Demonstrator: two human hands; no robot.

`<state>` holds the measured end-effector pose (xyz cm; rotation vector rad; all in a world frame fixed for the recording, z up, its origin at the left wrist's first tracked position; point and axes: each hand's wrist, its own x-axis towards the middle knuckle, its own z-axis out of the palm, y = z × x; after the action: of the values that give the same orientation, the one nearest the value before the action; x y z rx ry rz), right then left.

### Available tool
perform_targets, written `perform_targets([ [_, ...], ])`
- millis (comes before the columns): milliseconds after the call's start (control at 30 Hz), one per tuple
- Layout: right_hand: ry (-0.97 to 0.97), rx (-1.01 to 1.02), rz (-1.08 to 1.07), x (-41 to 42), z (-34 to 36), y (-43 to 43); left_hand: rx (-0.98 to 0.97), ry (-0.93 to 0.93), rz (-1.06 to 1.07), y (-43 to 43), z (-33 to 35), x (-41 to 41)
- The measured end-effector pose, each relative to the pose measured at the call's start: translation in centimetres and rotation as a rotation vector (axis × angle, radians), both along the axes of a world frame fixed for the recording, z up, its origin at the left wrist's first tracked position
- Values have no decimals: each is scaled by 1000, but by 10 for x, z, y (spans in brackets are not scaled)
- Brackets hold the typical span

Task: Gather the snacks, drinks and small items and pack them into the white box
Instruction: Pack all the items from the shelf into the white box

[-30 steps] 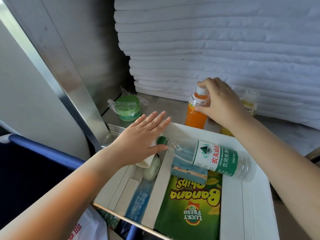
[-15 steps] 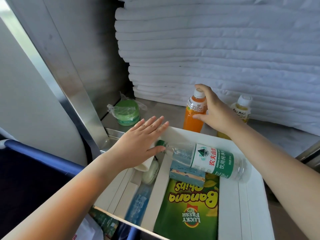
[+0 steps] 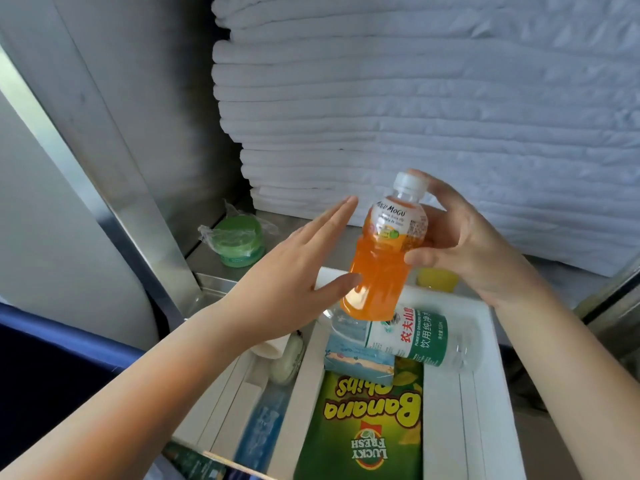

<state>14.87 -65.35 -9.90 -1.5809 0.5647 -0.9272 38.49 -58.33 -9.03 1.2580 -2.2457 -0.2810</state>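
orange juice bottle [image 3: 381, 265] hangs tilted over the far edge of the white box [image 3: 485, 386], right grip [image 3: 464, 247] clamped round its middle; left grip [image 3: 294, 275] apart, fingers straight, just beside it. water bottle [image 3: 415, 337] lies beneath.

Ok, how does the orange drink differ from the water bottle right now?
The orange drink is up in the right hand, roughly upright above the white box; the water bottle lies on its side inside it. The orange drink holds orange liquid, the water bottle clear. The orange drink's label is mostly white, the water bottle's green and white. Both are plastic bottles.
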Motion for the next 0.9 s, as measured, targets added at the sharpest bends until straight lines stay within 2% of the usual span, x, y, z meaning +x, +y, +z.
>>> perform_targets([
  [100, 100, 21, 139, -4, 2, 8, -36, 95, -124, 0, 16, -7],
  [233, 232, 27, 235, -4, 2, 16, -125, 33, -200, -6, 26, -13],
  [367, 298, 25, 302, -4, -1, 18, 1, 17, -261, -8, 29, -20],
  [467, 285, 90, 330, -8, -6, 21, 45, 4, -218, -10, 32, -21],
  [567, 237, 140, 278, -11, -8, 27, 85, 81, -134, -8, 31, -19],
  [633, 285, 103, 192, -12, -7, 34, 103, 130, -55, -6, 28, -18],
  [767, 612, -56, -9, -11, -11, 55, 112, 157, 87, -4, 24, -12],
  [900, 781, -205, -160, 2, -19, 78, 112, 213, 130, -1, 22, -9],
])
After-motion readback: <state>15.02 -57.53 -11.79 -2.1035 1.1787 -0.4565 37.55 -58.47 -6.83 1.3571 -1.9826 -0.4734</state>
